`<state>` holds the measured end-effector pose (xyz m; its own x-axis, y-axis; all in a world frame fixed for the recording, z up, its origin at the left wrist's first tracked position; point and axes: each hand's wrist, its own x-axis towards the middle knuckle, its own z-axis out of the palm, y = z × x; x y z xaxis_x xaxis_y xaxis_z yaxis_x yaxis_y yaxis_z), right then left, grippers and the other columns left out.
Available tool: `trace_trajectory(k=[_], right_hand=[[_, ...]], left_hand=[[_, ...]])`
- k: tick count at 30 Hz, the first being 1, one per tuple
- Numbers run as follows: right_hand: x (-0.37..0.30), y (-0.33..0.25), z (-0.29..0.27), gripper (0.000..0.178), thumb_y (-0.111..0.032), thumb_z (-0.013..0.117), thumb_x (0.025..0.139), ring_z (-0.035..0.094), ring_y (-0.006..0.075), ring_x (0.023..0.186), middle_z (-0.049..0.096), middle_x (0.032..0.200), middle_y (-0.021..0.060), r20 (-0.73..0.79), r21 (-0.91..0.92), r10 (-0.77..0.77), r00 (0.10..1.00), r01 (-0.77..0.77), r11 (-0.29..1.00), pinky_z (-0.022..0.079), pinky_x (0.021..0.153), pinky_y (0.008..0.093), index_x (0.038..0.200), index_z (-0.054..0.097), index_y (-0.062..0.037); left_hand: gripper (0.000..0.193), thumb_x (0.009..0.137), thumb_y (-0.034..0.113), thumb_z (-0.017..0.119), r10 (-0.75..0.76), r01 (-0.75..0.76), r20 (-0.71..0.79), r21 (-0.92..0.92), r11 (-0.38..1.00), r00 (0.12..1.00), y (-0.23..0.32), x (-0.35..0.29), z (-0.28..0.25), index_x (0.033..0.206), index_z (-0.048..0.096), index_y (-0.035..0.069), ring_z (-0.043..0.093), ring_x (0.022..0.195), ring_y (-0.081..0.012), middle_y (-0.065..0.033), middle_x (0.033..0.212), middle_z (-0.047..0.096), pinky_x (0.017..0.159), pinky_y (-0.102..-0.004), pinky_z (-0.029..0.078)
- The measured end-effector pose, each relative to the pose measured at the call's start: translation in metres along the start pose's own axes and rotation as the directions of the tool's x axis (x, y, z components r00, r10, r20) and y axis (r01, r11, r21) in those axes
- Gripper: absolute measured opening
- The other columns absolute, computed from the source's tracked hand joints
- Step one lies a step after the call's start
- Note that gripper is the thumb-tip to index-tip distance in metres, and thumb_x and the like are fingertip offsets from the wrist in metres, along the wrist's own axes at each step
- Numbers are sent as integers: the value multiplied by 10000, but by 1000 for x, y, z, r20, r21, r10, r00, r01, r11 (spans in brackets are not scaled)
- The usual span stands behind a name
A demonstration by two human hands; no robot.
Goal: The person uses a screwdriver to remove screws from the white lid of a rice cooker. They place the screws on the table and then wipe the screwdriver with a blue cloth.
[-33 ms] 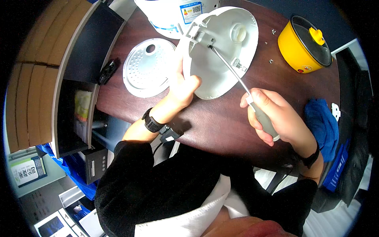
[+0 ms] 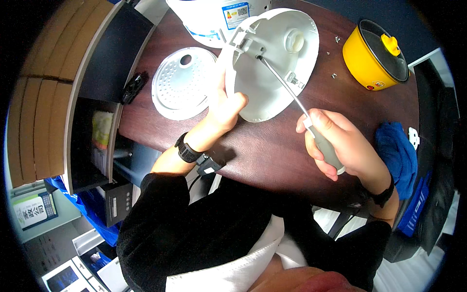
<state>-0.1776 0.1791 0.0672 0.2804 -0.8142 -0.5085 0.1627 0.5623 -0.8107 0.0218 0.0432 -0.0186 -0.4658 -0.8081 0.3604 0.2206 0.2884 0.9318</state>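
My left hand (image 2: 227, 109) grips the left edge of a white rounded plastic shell, which looks like a rice cooker lid (image 2: 267, 92), tilted with its hollow inside towards me. Its thumb lies on the rim; the other fingers are mostly hidden behind. In my right hand (image 2: 335, 138) is a screwdriver (image 2: 327, 148) with a grey handle, fingers wrapped round it. The metal shaft slants up and left, its tip at a small dark hole near the shell's hinge end. A white round perforated plate (image 2: 177, 87) lies left of the shell.
Behind the shell stands a white appliance body (image 2: 202, 22) with a blue label. Several small screws (image 2: 334, 75) lie on the brown table (image 2: 272, 155). At the right are a yellow pot (image 2: 367, 58) with a dark lid and a blue cloth (image 2: 396, 153). Shelving (image 2: 109, 58) borders the left.
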Motion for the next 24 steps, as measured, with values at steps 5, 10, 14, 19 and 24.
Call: trace_trajectory(k=[5,10,14,19,24], right_hand=[[1,0,-5,375,-347,309,1022,436,110,347,470,553,36,49,-251,-84,995,94,964,356,331,235,1003,460,-5],[4,-2,-6,406,-372,305,1019,436,123,342,466,548,41,78,-159,-75,994,86,984,358,332,245,1021,449,8],[9,3,-3,416,-378,293,1020,439,128,344,463,557,44,140,110,-55,989,40,993,357,323,254,1034,443,9],[14,11,9,424,-390,294,1019,429,135,339,467,581,44,221,432,-46,974,-55,900,357,308,257,1043,431,11],[22,19,-4,371,-360,319,1020,429,114,351,457,564,30,164,80,-106,981,94,992,368,332,246,1008,444,-11]], left_hand=[[830,646,264,593,-23,23,53,15,1000,998,1,5,-10,1383,356,-32,461,1142,-211,-123,1239,495,973,-342,371],[826,635,211,557,-12,13,54,-15,1000,998,10,8,-3,1391,342,-40,452,1170,-215,-132,1282,478,992,-340,361],[815,629,181,533,13,-13,6,75,997,1000,2,7,-6,1388,344,-46,452,1164,-222,-135,1273,482,994,-336,357],[790,622,167,525,-2,4,-19,113,994,1000,1,5,-4,1362,362,-55,455,1152,-233,-144,1266,482,994,-337,350],[756,612,164,515,82,-84,28,126,988,996,5,8,-7,1325,400,-62,460,1143,-246,-154,1256,480,993,-344,350]])
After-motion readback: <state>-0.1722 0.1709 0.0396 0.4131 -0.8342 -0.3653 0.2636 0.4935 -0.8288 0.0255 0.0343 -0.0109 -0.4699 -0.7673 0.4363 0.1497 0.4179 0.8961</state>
